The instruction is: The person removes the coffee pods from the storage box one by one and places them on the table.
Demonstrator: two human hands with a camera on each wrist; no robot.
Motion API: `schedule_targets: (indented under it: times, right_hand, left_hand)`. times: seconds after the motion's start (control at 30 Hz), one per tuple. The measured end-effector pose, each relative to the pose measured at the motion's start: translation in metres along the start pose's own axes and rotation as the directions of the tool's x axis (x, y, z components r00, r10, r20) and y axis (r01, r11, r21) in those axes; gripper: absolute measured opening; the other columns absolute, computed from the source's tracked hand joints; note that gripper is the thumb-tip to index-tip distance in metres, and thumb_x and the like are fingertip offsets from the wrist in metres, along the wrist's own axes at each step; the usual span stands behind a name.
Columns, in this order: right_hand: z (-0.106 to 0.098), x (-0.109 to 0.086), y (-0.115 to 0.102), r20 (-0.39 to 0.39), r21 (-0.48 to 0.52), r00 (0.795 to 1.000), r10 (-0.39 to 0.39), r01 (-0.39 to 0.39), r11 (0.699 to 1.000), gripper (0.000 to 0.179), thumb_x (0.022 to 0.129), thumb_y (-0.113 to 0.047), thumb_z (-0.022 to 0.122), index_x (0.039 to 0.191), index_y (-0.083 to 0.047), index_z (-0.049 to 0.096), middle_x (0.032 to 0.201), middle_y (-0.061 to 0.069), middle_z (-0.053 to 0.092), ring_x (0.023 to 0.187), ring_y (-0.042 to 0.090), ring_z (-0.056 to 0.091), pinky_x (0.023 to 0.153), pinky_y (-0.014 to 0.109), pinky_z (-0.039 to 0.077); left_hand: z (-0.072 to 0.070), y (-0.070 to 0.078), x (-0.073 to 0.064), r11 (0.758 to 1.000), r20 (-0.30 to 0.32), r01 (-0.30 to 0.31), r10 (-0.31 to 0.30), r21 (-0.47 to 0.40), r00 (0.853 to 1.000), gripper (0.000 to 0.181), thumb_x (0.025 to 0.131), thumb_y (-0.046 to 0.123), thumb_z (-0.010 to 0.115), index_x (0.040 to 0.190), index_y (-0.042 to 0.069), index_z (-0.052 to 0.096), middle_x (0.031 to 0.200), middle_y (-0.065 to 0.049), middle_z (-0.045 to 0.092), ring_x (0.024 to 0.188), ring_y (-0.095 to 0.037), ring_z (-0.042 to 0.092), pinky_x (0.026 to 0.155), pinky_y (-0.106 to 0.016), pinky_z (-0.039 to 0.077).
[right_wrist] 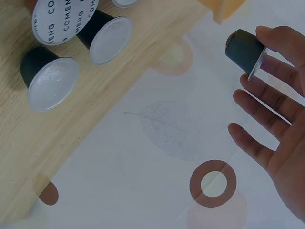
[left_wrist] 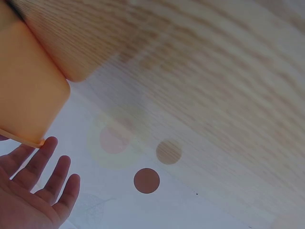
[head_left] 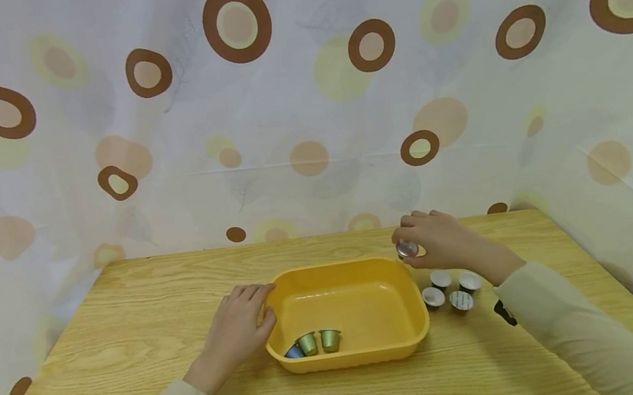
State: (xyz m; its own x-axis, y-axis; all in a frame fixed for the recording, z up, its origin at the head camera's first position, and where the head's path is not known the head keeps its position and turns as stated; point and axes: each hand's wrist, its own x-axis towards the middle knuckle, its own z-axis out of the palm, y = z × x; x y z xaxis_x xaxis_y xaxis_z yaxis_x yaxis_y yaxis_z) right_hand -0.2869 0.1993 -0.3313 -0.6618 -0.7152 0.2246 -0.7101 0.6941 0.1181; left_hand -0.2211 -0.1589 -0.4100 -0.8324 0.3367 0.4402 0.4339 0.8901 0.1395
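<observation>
My right hand (head_left: 445,243) pinches a dark coffee capsule (right_wrist: 244,51) between thumb and fingers, just past the back right corner of a yellow plastic tub (head_left: 353,359). The capsule's silver lid faces my palm in the right wrist view. At the tub's left side, my left hand (head_left: 236,325) touches the rim with fairly straight, spread fingers. Inside the tub, along its front left, lie two green capsules (head_left: 330,340) and a blue capsule (head_left: 293,352). To the right of the tub, several dark capsules with whitish lids (head_left: 461,301) stand grouped below my right hand.
A wooden table (head_left: 154,303) carries everything. Behind it and at both sides hangs a white cloth (head_left: 290,106) with brown and yellow rounds. In the right wrist view, one capsule lid (right_wrist: 64,21) bears printed lettering.
</observation>
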Motion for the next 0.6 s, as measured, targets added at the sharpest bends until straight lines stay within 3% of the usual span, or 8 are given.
schedule_targets:
  times: [0.23, 0.6]
  right_hand:
    - [0.006, -0.01, 0.011, 0.013, 0.034, 0.999, 0.032, -0.032, 0.999, 0.018, 0.077, -0.025, 0.07, 0.092, -0.019, 0.063, 0.083, -0.005, 0.053, 0.074, 0.01, 0.044, 0.059, 0.027, 0.036]
    - [0.031, -0.018, 0.021, 0.067, 0.051, 0.995, 0.077, -0.081, 0.995, 0.024, 0.077, -0.025, 0.069, 0.098, -0.015, 0.065, 0.085, -0.003, 0.055, 0.076, 0.012, 0.048, 0.062, 0.033, 0.04]
  left_hand:
    - [-0.001, 0.0, 0.0, 1.0, -0.005, -0.008, 0.008, -0.01, 1.0, 0.035, 0.085, 0.021, 0.057, 0.119, 0.013, 0.06, 0.112, -0.001, 0.064, 0.104, -0.022, 0.056, 0.086, -0.04, 0.047]
    - [-0.001, 0.001, 0.0, 1.0, -0.003, -0.005, 0.005, -0.013, 1.0, 0.034, 0.085, 0.02, 0.058, 0.119, 0.013, 0.06, 0.112, -0.001, 0.063, 0.104, -0.021, 0.056, 0.086, -0.04, 0.047]
